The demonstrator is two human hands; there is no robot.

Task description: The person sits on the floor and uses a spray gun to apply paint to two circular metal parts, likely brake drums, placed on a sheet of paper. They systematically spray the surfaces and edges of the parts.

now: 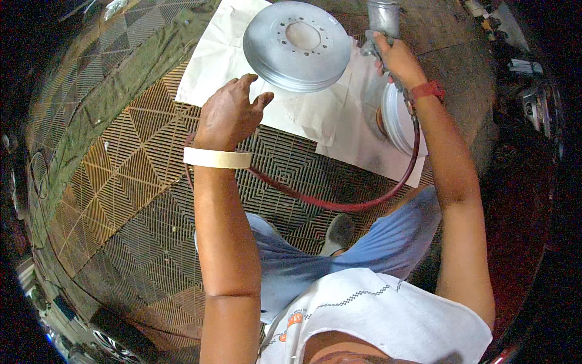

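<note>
My right hand (397, 60) is wrapped round a spray gun (368, 45) with a metal cup (384, 18) on top. From the gun's lower end a red hose (339, 205) sags in a loop and passes behind my left wrist. A round grey brake drum (297, 45), with a central hole and a ring of small holes, lies tilted on white paper. My left hand (233, 112) hovers beside its near left edge, fingers apart and holding nothing. A second drum-like part (398, 121) stands on edge below my right hand, partly hidden by the forearm and hose.
White paper (291, 115) covers part of the slatted floor tiles (133, 176). A crumpled green cloth (115, 91) stretches along the left. A cream ring like masking tape (217, 158) circles my left wrist. My shoe (338, 233) rests close to the paper. A vehicle wheel (112, 343) shows at lower left.
</note>
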